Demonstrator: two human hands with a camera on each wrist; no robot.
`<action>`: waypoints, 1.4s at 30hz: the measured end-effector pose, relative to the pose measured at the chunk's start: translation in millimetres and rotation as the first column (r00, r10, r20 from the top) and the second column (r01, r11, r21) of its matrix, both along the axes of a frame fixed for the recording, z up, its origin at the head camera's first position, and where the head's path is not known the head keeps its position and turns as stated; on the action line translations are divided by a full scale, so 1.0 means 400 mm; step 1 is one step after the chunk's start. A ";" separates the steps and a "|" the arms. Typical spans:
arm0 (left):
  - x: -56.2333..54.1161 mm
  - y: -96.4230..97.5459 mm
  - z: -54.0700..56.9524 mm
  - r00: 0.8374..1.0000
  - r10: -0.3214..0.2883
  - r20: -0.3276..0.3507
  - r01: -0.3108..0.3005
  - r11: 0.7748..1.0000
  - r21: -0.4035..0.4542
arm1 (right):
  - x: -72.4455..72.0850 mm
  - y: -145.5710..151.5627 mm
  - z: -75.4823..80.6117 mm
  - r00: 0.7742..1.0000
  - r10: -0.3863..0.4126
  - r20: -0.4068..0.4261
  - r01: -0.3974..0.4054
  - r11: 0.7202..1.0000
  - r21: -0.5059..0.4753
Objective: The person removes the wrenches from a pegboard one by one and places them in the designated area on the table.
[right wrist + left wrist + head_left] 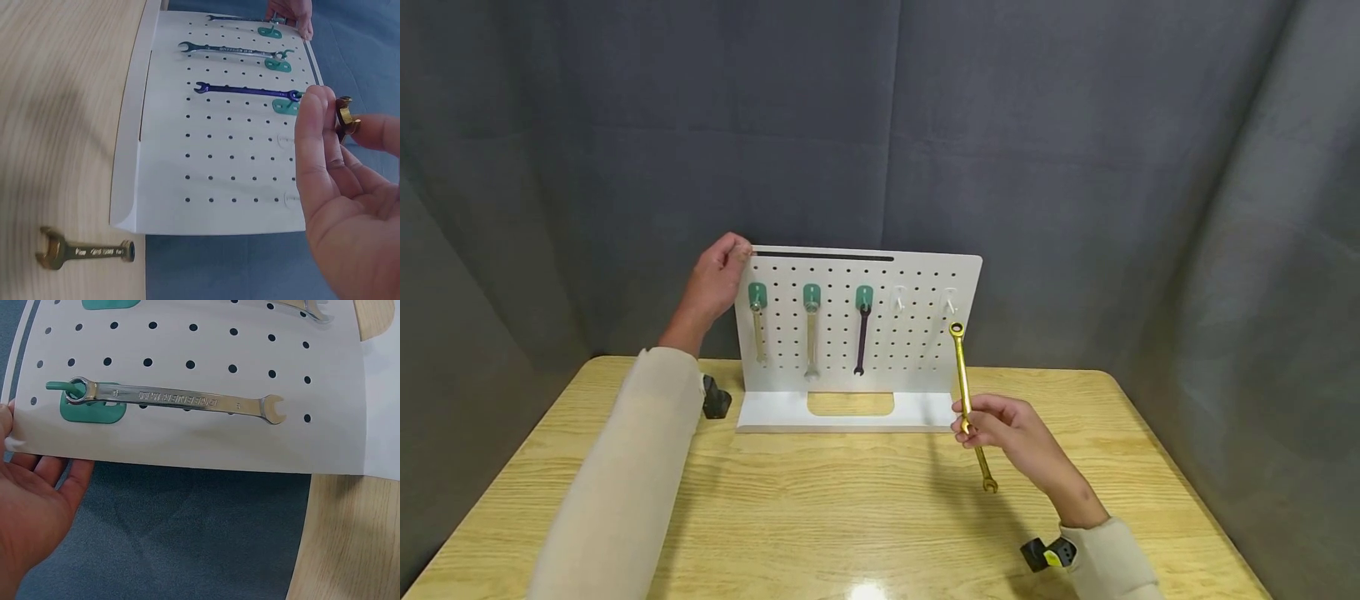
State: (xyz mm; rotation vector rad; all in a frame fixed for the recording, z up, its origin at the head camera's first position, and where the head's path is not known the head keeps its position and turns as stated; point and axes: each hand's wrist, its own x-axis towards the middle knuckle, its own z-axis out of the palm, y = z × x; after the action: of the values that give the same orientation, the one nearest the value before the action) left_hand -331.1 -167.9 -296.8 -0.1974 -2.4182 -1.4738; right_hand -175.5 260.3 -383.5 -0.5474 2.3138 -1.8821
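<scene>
My left hand (715, 275) holds the upper left corner of a white pegboard (917, 333), thumb in front and fingers (75, 481) behind. In my right hand (1007, 433) a gold combination wrench (961, 367) is pinched near its open end, ring end up. That ring sits just below the rightmost clear hook (950, 302) in the head view. A second gold wrench (94, 252) lies on the table by the board's right end, partly hidden behind the hand in the head view. Two silver wrenches (812, 342) and a purple wrench (862, 337) hang by their rings.
Green hooks (864, 296) carry the hanging wrenches. Another clear hook (898, 300) is on the board beside the purple wrench. The board's white base (775, 412) rests on a wooden table (820, 517). A dark grey curtain (775, 125) stands behind and at the sides.
</scene>
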 end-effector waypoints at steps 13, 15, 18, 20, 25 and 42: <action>0.001 -0.001 -0.008 1.000 0.002 0.011 -0.002 1.000 0.029 | 0.016 0.039 -0.033 0.996 -0.039 0.080 0.039 0.999 0.004; 0.000 -0.001 -0.009 1.000 0.002 0.014 -0.003 1.000 0.031 | 0.016 0.047 -0.041 0.997 -0.033 0.074 0.032 0.999 0.012; -0.001 -0.001 -0.009 1.000 0.001 0.012 -0.002 0.999 0.032 | 0.018 0.058 -0.054 0.998 -0.031 0.061 0.029 0.999 0.031; -0.001 -0.001 -0.008 1.000 0.001 0.011 -0.002 1.000 0.031 | 0.020 0.065 -0.063 0.998 -0.038 0.055 0.035 0.998 0.052; 0.002 -0.003 -0.007 1.000 0.003 0.008 -0.003 1.000 0.019 | 0.022 0.085 -0.084 0.996 -0.062 0.071 0.055 0.994 0.097; -0.006 0.004 -0.010 1.000 -0.008 -0.007 0.008 1.000 0.017 | 0.023 0.152 -0.145 0.990 -0.060 0.130 0.048 0.994 0.097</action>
State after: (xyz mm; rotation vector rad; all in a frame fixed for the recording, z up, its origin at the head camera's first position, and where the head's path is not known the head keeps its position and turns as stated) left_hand -333.4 -166.3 -300.9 -0.2085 -2.4017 -1.4942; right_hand -166.4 320.9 -441.5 -0.3404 2.3379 -1.7627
